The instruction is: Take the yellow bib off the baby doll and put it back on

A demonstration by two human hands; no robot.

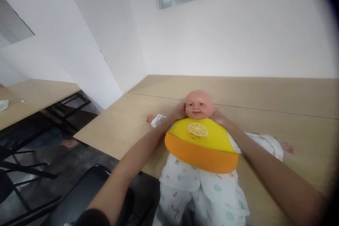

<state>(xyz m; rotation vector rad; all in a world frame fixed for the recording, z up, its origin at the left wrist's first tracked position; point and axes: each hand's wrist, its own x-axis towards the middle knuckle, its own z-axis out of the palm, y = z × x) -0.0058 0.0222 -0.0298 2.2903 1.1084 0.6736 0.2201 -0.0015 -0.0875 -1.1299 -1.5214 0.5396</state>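
A baby doll [199, 104] in white patterned clothes lies on its back on a light wooden table [278, 95], legs hanging over the near edge. A yellow and orange silicone bib [201, 143] with a lemon slice print covers its chest. My left hand [179, 111] is at the left side of the doll's neck, fingers tucked behind the head. My right hand [217, 116] is at the right side of the neck, also partly hidden behind the head. Both seem to pinch the bib's neck straps, though the straps themselves are out of sight.
A black chair [87, 194] stands at the near table edge below my left arm. Another wooden table [34, 95] with black metal legs is to the left. White walls close off the back and the left.
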